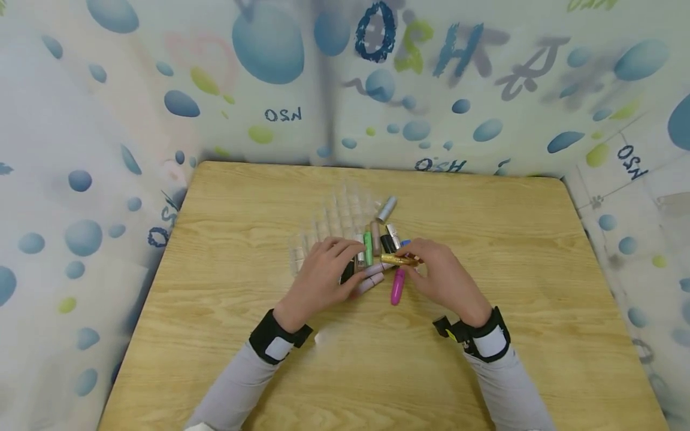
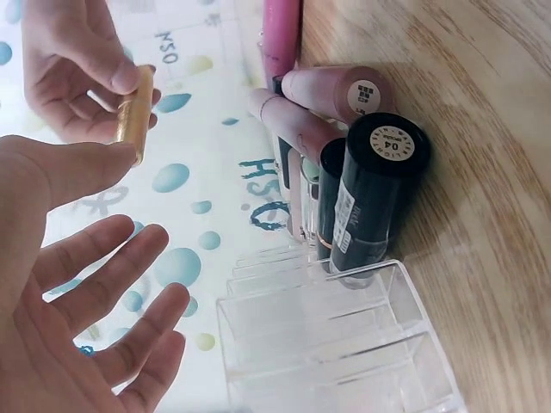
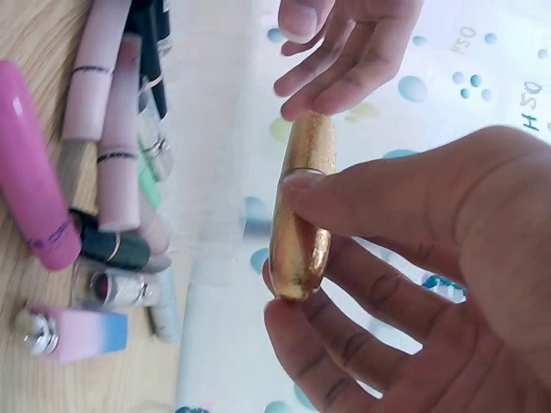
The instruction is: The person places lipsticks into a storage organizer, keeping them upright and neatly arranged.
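My right hand (image 1: 447, 278) pinches a shiny gold lipstick tube (image 3: 297, 258) between thumb and fingers, holding it above the other tubes. Close by, my left hand (image 1: 323, 272) has its fingers loosely spread and apart from one another. Its fingertips are at one end of the gold tube; whether they touch it I cannot tell. Under the hands lie pale pink tubes (image 2: 297, 125), a black tube (image 2: 370, 198) with a round label reading 04, and a magenta tube (image 3: 30, 163). A green tube (image 1: 368, 247) shows between the hands.
A clear plastic organizer (image 2: 327, 344) with several compartments stands behind my left hand. A silver-grey tube (image 1: 387, 209) lies at the back of the pile. A pink-and-blue bottle (image 3: 86, 334) lies near the right hand. A patterned wall borders the wooden table (image 1: 539, 269).
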`<state>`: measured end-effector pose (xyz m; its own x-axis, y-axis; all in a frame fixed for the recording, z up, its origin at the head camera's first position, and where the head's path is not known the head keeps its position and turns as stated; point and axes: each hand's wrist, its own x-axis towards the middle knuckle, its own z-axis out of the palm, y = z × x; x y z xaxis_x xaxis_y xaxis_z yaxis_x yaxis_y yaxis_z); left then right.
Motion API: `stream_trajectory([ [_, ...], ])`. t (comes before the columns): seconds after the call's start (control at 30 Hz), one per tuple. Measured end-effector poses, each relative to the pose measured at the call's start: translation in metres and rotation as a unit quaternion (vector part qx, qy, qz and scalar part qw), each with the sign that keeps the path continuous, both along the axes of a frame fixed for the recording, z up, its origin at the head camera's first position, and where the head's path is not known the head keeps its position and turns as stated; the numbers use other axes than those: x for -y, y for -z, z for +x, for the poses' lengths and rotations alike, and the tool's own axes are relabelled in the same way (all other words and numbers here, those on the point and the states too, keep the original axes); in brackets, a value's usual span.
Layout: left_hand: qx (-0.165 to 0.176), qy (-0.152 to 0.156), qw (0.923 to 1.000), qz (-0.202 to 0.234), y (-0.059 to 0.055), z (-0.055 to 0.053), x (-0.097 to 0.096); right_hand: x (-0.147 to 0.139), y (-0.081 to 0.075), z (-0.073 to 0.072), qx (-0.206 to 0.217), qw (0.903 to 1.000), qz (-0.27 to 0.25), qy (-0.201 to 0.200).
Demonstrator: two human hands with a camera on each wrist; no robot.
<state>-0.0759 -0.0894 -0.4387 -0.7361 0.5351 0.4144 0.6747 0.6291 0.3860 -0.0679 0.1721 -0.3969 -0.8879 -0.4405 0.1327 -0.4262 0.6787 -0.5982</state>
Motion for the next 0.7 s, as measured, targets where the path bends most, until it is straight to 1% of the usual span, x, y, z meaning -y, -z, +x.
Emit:
stream_trajectory([
  [0.13, -0.007, -0.001, 0.9999, 0.011, -0.003, 0.0, 0.001, 0.011, -0.003, -0.004, -0.01, 0.9996, -0.011, -0.024],
  [0.3, -0.004, 0.01, 0.9999, 0.012, -0.006, -0.001, 0.002, 0.02, -0.002, -0.004, -0.01, 0.999, -0.025, -0.037],
  [0.47, -0.002, 0.013, 0.9997, 0.021, -0.003, 0.001, 0.002, 0.026, 0.002, -0.002, -0.007, 0.9987, -0.02, -0.047],
  [0.6, -0.011, 0.014, 0.9995, 0.025, 0.001, 0.004, 0.002, 0.03, 0.005, 0.0, -0.018, 0.9978, -0.022, -0.06],
  [0.7, -0.015, 0.015, 0.9995, 0.023, 0.002, 0.004, 0.001, 0.03, 0.006, 0.0, -0.025, 0.9971, -0.027, -0.067],
])
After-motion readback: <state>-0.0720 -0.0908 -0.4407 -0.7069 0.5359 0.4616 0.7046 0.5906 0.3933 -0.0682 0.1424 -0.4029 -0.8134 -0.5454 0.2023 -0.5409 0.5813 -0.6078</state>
